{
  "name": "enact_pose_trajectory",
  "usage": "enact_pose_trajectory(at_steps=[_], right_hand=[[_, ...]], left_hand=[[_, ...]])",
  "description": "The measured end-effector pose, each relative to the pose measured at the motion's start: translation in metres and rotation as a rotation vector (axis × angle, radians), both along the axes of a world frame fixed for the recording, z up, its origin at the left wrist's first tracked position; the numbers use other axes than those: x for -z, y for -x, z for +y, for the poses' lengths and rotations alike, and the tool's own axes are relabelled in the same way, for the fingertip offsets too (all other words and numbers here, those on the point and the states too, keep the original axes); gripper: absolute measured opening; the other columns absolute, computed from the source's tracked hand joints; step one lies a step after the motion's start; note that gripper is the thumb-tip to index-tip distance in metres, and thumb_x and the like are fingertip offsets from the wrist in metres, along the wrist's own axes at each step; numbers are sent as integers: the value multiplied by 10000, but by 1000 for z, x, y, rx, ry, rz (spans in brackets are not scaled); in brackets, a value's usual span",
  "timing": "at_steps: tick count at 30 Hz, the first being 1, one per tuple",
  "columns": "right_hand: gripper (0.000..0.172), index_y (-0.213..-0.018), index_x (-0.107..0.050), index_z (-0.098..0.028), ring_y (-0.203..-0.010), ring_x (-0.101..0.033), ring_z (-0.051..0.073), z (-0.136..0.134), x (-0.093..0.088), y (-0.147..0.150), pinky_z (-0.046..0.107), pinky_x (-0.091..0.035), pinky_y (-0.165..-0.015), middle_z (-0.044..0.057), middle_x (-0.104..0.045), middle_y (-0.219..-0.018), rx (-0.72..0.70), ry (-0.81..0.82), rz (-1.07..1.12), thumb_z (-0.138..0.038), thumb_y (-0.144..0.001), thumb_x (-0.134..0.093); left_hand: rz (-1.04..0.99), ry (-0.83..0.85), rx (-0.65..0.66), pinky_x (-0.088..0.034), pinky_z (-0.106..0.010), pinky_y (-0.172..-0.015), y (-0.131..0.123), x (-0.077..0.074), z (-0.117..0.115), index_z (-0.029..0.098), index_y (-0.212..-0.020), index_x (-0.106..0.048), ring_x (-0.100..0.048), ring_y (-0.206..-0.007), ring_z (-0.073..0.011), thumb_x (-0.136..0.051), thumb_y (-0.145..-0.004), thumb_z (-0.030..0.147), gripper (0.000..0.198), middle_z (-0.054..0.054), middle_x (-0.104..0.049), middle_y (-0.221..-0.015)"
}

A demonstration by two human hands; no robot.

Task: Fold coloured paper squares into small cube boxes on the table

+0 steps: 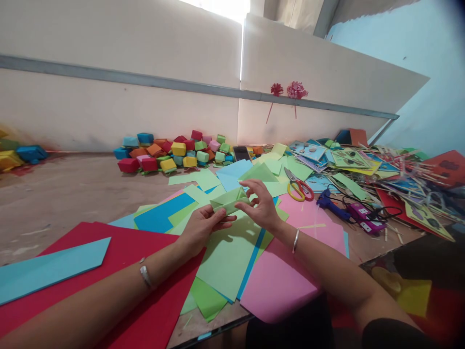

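A small light green folded paper (228, 199) is held up between both hands over the middle of the table. My left hand (207, 225) grips its near left side between thumb and fingers. At its right end, my right hand (260, 204) has its thumb on the lower edge and its fingers curled over the top. Beneath the hands lie light green paper sheets (225, 261), stacked with blue and darker green ones. A pink sheet (279, 276) lies under my right forearm, and a large red sheet (145, 271) under my left.
Several colourful paper cubes (178, 149) are heaped by the wall, near a dark phone (241, 153). Scissors (298, 186), a blue glue gun (332, 203) and a purple box (365, 217) lie to the right, before piled cards and sticks. A light blue strip (54, 266) rests at left.
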State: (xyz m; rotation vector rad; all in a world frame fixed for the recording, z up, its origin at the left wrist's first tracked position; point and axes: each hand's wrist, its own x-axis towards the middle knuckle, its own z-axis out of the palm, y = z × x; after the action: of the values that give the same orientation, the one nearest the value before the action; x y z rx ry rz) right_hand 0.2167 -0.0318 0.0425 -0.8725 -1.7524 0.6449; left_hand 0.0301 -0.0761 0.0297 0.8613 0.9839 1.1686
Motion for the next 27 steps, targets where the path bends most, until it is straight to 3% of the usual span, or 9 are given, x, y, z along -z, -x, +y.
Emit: enact_pose_trajectory(at_steps=[3,5,7,9,13,22,27], right_hand=[[650,-1282,-568,-213,-803,-590,125,4,2,0,204,-490,-513,104,-602,-1209,-34,178,58,-395,-702,-797],[535,-1171,-600,-172,-679,-598,115,7,3,0,214,-483,-496,50,-659,-938,-149,366,66,-437,-733,-756],[359,-953,-626,-156,-559,-577,101,8,4,0,212,-456,-478,-16,-611,-686,-242,489,59,-446,-760,-717],[283,-793,-596,-168,-512,-562,94,7,4,1,204,-430,-472,-43,-570,-577,-251,509,59,-423,-756,-711],[268,-709,-563,-184,-470,-542,87,3,0,1,199,-404,-457,-51,-570,-522,-231,512,66,-398,-733,-722],[329,-659,-535,-191,-393,-470,63,4,1,0,190,-363,-424,-51,-571,-467,-240,528,69,-439,-735,-736],[284,-702,-561,-188,-430,-529,79,5,-1,0,188,-379,-414,-63,-554,-512,-294,551,139,-407,-723,-741]], left_hand=[[14,-30,-21,-634,-277,-719,0,0,0,140,-779,-667,-766,-853,-235,-919,-582,493,477,-70,-771,-845],[35,-38,-30,-632,-274,-712,0,0,0,130,-813,-684,-766,-848,-238,-914,-591,498,487,-82,-774,-845],[50,-29,-26,-631,-272,-694,0,0,0,122,-867,-703,-765,-826,-234,-911,-597,497,507,-102,-780,-857],[65,-23,-29,-628,-271,-672,0,0,0,120,-885,-712,-763,-788,-228,-907,-606,499,510,-115,-781,-843],[103,-29,-49,-622,-284,-630,1,-1,-1,125,-838,-704,-758,-728,-233,-902,-603,516,497,-114,-772,-781],[117,-83,-27,-617,-311,-625,2,0,-3,125,-931,-728,-754,-737,-251,-896,-611,507,526,-106,-767,-819],[96,-78,-46,-611,-293,-610,2,-3,-4,120,-926,-720,-754,-731,-242,-890,-629,452,477,-98,-764,-847]])
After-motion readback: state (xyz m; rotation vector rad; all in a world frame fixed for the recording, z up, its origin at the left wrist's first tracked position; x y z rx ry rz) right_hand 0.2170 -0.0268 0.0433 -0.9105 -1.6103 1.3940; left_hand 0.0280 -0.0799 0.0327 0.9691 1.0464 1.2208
